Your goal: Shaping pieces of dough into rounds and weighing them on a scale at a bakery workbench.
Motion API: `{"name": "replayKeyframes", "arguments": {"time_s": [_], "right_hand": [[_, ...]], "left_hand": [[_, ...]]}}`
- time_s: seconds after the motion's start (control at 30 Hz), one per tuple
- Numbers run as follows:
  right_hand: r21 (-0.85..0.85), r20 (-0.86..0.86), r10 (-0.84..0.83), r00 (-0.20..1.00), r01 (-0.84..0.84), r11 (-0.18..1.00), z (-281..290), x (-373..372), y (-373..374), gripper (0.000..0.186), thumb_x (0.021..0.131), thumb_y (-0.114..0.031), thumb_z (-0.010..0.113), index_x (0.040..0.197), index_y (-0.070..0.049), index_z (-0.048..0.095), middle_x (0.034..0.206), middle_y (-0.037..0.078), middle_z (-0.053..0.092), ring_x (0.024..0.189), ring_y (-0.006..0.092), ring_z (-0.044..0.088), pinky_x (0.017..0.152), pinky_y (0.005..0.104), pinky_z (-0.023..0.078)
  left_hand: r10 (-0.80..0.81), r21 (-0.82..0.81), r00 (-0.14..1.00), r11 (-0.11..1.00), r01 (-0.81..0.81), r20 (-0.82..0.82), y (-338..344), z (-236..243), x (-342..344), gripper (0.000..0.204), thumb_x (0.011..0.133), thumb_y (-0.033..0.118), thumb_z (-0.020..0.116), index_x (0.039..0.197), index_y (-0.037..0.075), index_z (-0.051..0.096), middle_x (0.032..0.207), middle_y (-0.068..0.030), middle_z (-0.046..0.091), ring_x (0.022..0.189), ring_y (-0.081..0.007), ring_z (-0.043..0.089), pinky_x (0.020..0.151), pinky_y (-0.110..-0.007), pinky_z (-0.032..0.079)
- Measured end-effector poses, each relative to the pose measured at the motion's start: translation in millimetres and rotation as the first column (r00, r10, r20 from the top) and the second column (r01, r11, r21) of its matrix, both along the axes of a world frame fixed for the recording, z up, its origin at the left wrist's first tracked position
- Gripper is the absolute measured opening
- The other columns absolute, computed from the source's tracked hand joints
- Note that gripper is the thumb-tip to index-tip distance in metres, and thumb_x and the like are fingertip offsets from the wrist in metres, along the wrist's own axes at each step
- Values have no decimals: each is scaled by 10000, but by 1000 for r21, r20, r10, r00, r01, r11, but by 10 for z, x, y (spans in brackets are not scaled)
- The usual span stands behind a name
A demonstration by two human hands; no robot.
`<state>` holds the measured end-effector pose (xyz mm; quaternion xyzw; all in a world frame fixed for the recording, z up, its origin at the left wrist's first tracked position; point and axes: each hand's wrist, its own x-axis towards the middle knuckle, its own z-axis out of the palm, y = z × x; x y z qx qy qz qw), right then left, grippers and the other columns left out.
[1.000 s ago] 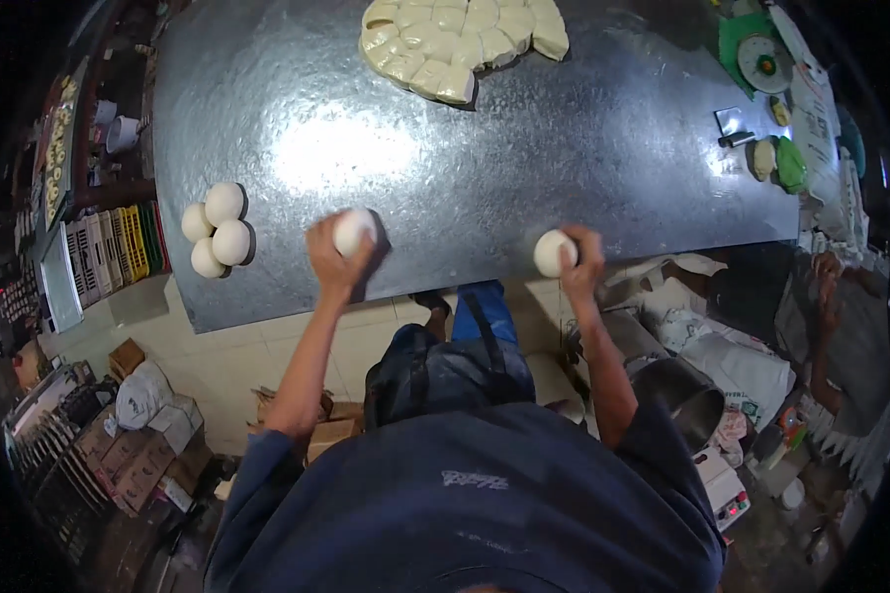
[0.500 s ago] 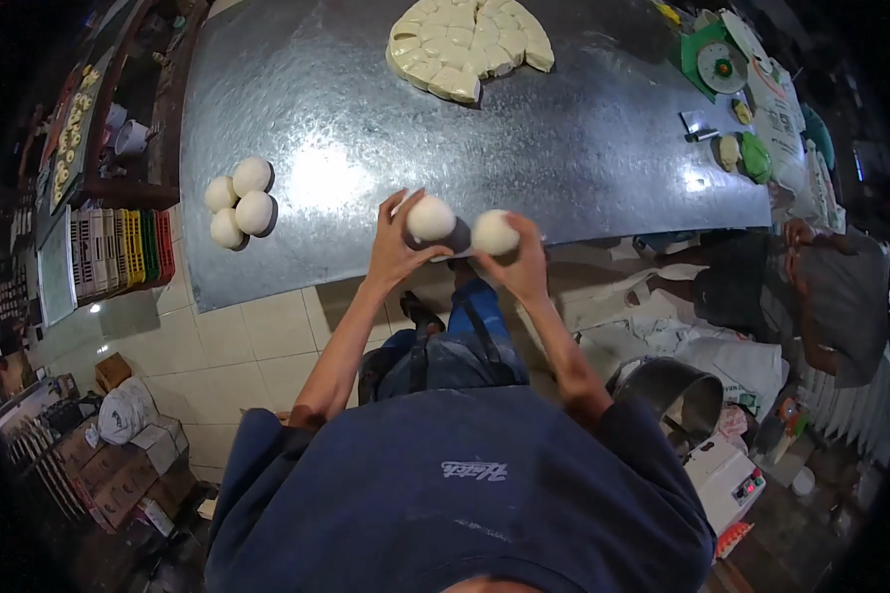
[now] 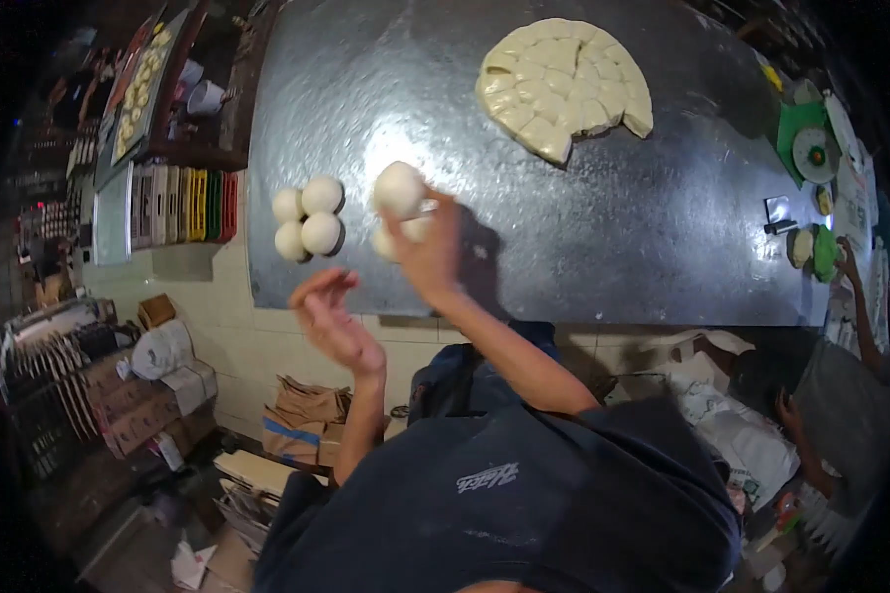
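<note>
Right hand (image 3: 425, 242) holds a round dough ball (image 3: 400, 188).
A second ball (image 3: 382, 243) peeks out just below; I can't tell if it's held. Four more balls (image 3: 318, 231) sit close, left of the grip. The empty left hand (image 3: 334, 328) is lower left, fingers loose.

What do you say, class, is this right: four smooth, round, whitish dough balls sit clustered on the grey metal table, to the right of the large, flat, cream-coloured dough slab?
No, the side is wrong. In the head view, the four whitish dough balls sit clustered on the grey metal table, to the left of the cream-coloured dough slab.
</note>
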<state>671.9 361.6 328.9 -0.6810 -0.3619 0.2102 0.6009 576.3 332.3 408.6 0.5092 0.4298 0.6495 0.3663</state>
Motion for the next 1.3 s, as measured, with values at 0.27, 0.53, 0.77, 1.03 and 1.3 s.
{"name": "replayKeyframes", "arguments": {"time_s": [0.27,0.53,0.77,1.03,1.3], "right_hand": [[-216,-487,70,871,-197,956,-941,1197,-115,159,860,-55,624,983,-45,523,917,103,575,829,164,590,741,304,481],[-303,44,-280,959,280,911,-868,3901,-214,380,773,-85,719,1059,-30,475,1026,118,515,880,214,560,747,359,485],[-385,266,-153,952,250,888,-791,4385,676,364,720,-115,717,999,-52,493,1045,120,529,923,257,543,813,387,464],[-135,-67,-312,948,301,944,144,3175,-948,259,695,-58,613,811,-68,382,791,46,390,799,157,440,754,281,381],[-181,882,40,470,258,949,-719,3023,-1428,426,882,-302,578,1162,15,528,1203,216,481,1117,383,462,909,526,378]], "left_hand": [[-378,-616,890,773,152,-255,396,-289,1280,440,904,179,629,1253,19,416,1168,-139,496,987,-213,548,804,-318,461],[-499,-613,622,789,37,-604,1073,-1371,3114,542,814,219,716,1192,18,385,1115,-262,380,973,-408,490,786,-416,464],[-720,-586,589,671,454,-367,261,372,1874,198,806,156,562,899,2,480,846,-139,500,788,-277,516,713,-355,422],[-643,-643,99,765,31,-760,331,-903,1098,389,866,187,601,1183,-5,483,1329,-358,258,1192,-559,335,991,-528,349],[-44,14,275,979,205,-960,154,-1501,1306,539,840,290,665,1207,-57,477,1246,-305,416,1166,-474,398,1000,-523,331]]}}
